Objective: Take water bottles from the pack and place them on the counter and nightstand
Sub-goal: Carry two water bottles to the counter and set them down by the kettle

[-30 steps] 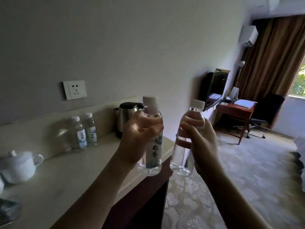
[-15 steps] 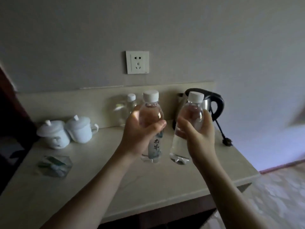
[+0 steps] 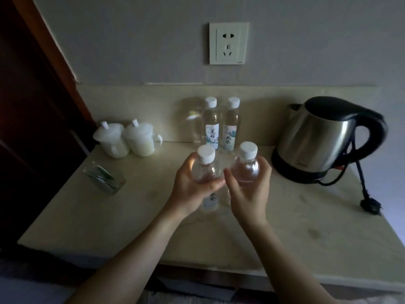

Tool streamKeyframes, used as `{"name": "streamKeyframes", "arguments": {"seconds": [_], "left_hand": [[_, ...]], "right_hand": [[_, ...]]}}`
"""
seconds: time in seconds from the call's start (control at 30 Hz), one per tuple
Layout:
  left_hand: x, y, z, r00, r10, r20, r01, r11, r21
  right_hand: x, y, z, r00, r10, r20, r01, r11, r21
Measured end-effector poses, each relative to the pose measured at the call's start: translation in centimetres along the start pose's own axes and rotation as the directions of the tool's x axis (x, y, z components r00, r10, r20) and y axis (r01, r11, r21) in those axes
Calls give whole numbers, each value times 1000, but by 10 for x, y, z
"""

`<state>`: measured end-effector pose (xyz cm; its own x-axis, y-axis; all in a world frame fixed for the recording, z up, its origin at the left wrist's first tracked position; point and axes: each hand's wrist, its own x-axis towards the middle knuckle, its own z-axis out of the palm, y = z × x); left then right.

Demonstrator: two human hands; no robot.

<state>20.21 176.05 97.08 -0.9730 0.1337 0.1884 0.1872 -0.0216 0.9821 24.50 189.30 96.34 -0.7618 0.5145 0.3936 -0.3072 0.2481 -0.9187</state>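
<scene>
From where I watch, the pale stone bench (image 3: 109, 220) fills the lower view, and my two forearms reach in over its near edge. My left hand (image 3: 192, 189) is curled round one clear water bottle (image 3: 206, 170), thumb across its front, and my right hand (image 3: 249, 194) grips a second bottle (image 3: 245, 170) the same way; both bottles are upright, white-capped, almost touching each other, held low above the bench top, though I cannot tell whether their bases rest on it. To the left lies a small clear glass dish (image 3: 105, 178) with something green inside. Just behind my hands two more labelled bottles (image 3: 221, 126) stand side by side against the backsplash, right in line with the ones I hold. Farther left sit two white lidded cups (image 3: 127, 139), touching; to the right a steel kettle (image 3: 317, 137) on its black base, its cord and plug (image 3: 370, 205) trailing unplugged on the bench. On the wall above is a white socket (image 3: 229, 43)
</scene>
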Motion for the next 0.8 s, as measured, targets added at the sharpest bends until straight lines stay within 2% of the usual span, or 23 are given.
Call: {"name": "streamKeyframes", "arguments": {"seconds": [0.13,0.23,0.33,0.4,0.47,0.53,0.67,0.8], "left_hand": [[3,-14,1,1000,11,-5,-11,1000,-17],[1,-27,0,999,-33,30,32,999,20],[-9,-45,-10,987,-126,104,105,978,182],[-15,-52,-19,988,-125,96,82,928,363],[-16,-53,-25,995,-94,42,64,889,454],[-11,-55,-29,994,-106,9,91,889,450],[18,-64,-38,994,-108,-25,107,888,448],[55,-73,-46,995,-81,-53,96,898,429]], "right_hand": [[-1,16,1,1000,-18,-5,18,999,-36],[-4,22,-4,999,-30,32,33,997,-75],[-8,31,-17,972,104,213,-87,992,-87],[-7,37,-28,922,203,329,-134,966,-220],[-6,42,-36,886,287,364,-139,914,-382],[-3,44,-36,891,324,317,-150,870,-469],[18,45,-21,953,259,155,-121,797,-591],[46,52,-1,956,294,10,-221,739,-636]]}}
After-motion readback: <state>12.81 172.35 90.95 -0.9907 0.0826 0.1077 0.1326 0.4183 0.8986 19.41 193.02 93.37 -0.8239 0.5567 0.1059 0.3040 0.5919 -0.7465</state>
